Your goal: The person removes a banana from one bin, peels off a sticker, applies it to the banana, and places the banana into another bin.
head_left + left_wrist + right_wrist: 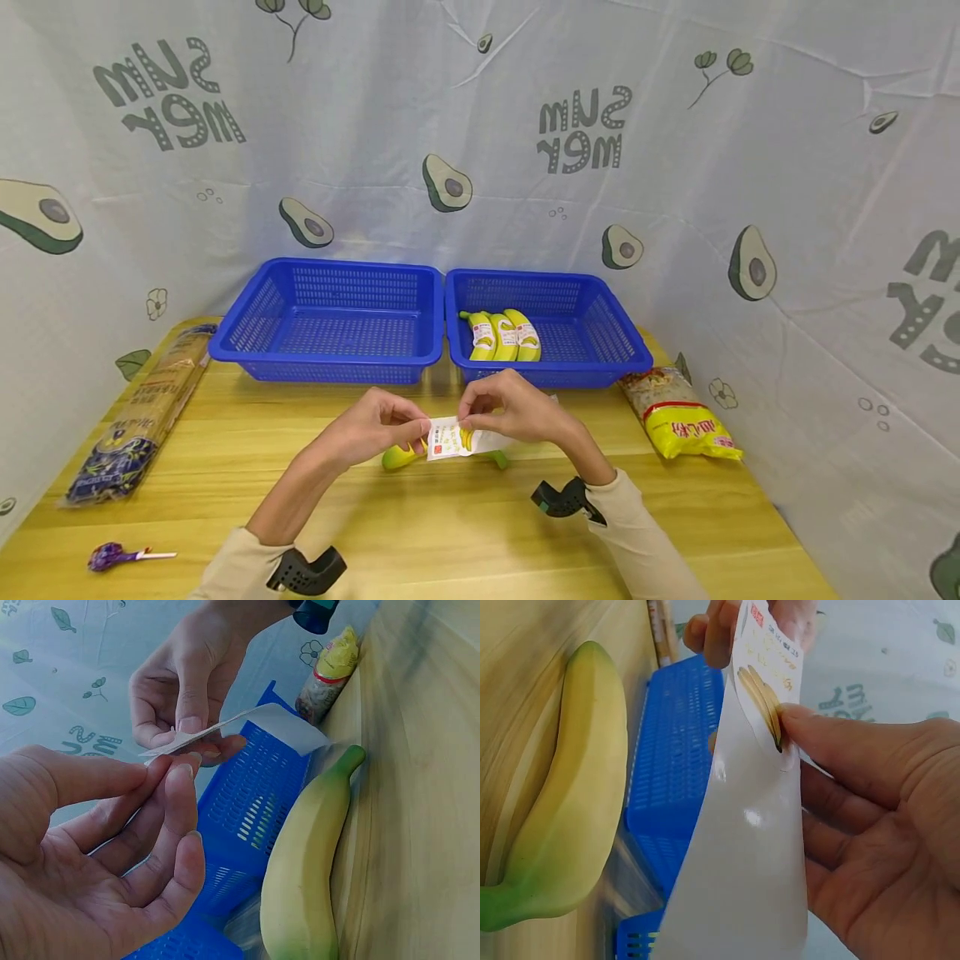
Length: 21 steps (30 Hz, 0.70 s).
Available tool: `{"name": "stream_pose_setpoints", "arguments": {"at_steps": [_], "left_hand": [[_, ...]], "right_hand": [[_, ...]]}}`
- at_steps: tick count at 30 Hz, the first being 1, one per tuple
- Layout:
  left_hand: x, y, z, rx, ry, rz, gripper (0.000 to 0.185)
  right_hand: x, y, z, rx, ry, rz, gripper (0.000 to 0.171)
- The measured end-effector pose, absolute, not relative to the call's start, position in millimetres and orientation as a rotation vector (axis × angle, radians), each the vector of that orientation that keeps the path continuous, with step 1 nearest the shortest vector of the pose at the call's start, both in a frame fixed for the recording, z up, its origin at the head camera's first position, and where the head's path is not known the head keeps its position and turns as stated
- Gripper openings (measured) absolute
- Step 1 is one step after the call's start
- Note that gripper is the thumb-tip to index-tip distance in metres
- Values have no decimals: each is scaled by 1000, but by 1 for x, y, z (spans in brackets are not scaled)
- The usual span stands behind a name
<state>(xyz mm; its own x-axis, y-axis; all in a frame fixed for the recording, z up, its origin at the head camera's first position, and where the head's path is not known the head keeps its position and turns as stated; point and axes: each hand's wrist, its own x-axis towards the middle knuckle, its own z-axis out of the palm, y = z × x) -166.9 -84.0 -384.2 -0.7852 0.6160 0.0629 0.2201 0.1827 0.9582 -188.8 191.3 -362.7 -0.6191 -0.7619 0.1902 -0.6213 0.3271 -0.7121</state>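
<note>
Between both hands a white paper strip with a printed banana label (447, 437) is stretched above the table. My left hand (375, 429) pinches the strip's left end between thumb and fingers. With thumb and fingertips, my right hand (517, 407) pinches it near the printed bananas. In the right wrist view, a glossy blank length of the strip (742, 847) hangs beyond the label, whose rounded edge shows by the thumb. Below the hands a yellow banana with green ends (304, 862) lies on the table, partly hidden in the head view; no label shows on it.
Two blue baskets stand side by side at the back: the left basket (337, 372) and the right basket (555, 375), which contains three labelled bananas (504, 337). A long noodle packet (150, 400) lies left, a purple lollipop (112, 556) front left, a yellow-and-clear bag (686, 423) right.
</note>
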Motion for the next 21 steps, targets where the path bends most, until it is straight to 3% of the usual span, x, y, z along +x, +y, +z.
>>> {"name": "stream_pose_setpoints", "arguments": {"at_steps": [21], "left_hand": [[-166,-76,-394,789,2236,1588,12]], "right_hand": [[-188,194,-360,-1328,2506,-1015,10]]}}
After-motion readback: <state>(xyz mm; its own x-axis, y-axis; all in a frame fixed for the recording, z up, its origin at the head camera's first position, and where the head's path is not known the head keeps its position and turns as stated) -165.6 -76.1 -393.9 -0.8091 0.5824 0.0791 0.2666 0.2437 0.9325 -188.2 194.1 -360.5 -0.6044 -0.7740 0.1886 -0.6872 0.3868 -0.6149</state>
